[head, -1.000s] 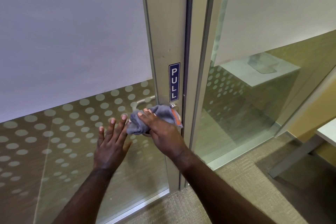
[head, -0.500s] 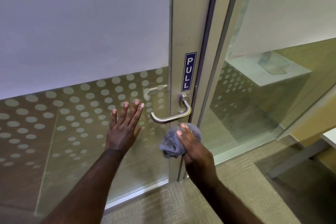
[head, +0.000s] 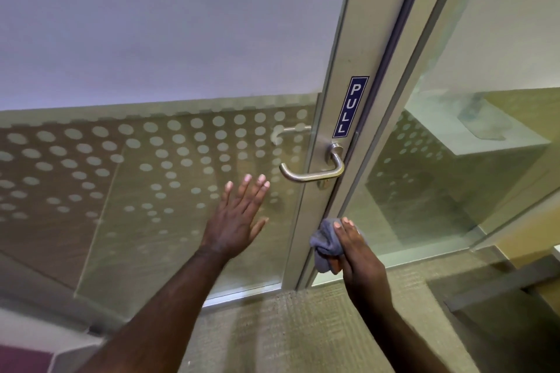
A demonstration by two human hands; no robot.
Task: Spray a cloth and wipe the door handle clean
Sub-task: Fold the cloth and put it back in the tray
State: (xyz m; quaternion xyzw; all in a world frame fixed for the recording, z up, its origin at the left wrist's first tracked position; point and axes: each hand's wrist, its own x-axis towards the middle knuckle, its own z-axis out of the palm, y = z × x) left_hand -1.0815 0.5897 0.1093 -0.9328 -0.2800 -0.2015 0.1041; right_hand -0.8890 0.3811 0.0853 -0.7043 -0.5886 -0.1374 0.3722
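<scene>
A brushed-metal lever door handle [head: 312,174] sticks out from the aluminium door frame [head: 342,70], just under a blue PULL sign [head: 350,106]. My right hand [head: 359,254] is below and right of the handle, closed around a bunched grey cloth [head: 323,247], clear of the handle. My left hand [head: 239,216] lies flat with fingers spread against the dotted glass of the door, left of and below the handle. No spray bottle is in view.
The glass door panel [head: 151,175] has frosted film above and a dot pattern below. A fixed glass wall [head: 454,175] stands to the right, a white table visible behind it. Beige carpet [head: 288,333] covers the floor. A table leg [head: 497,288] is at right.
My right hand with the cloth has come off the handle and dropped below it, leaving the handle bare. My left hand stays flat on the glass.
</scene>
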